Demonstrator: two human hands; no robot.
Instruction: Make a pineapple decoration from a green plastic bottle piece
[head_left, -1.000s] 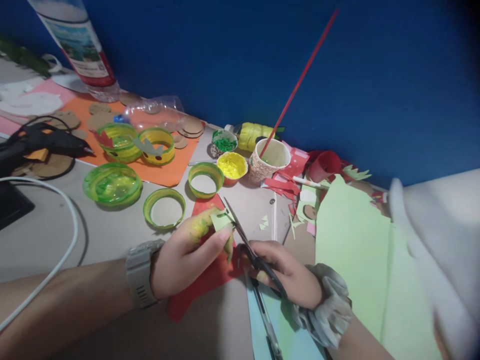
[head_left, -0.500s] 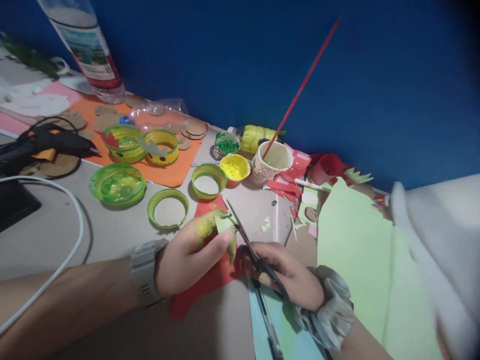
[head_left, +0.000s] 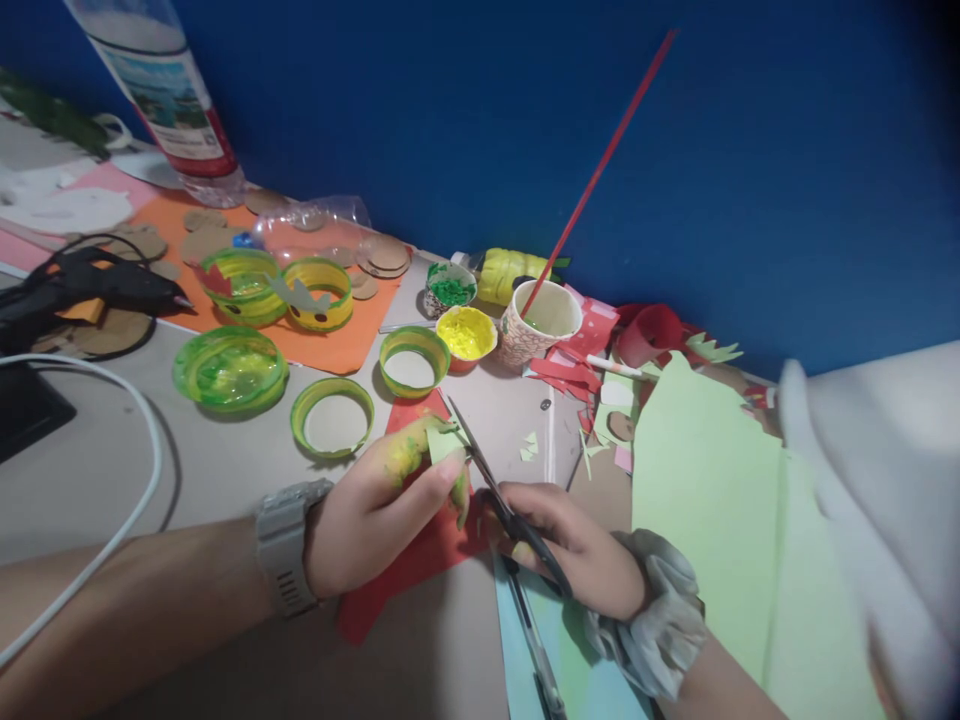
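Note:
My left hand (head_left: 382, 510), smeared with yellow and green paint, pinches a small light green paper piece (head_left: 444, 446) between thumb and fingers. Black scissors (head_left: 491, 487) are held in my right hand (head_left: 574, 545), with their blades at the right edge of that paper. Beneath my left hand lies a red paper sheet (head_left: 420, 560). Small green scraps (head_left: 529, 447) rest on the table to the right of the blades. Two green-yellow rings (head_left: 332, 418) stand just beyond my left hand.
Cups of yellow paint (head_left: 466, 335) and green paint (head_left: 450, 290) stand behind, beside a paper cup (head_left: 541, 325) holding a red stick. Light green sheets (head_left: 705, 500) lie at right. A glue gun (head_left: 97, 285), white cable (head_left: 142, 400) and tall bottle (head_left: 169, 110) are at left.
The scissor blades look closer together at the paper. The whole view has shifted slightly, with both hands in nearly the same place.

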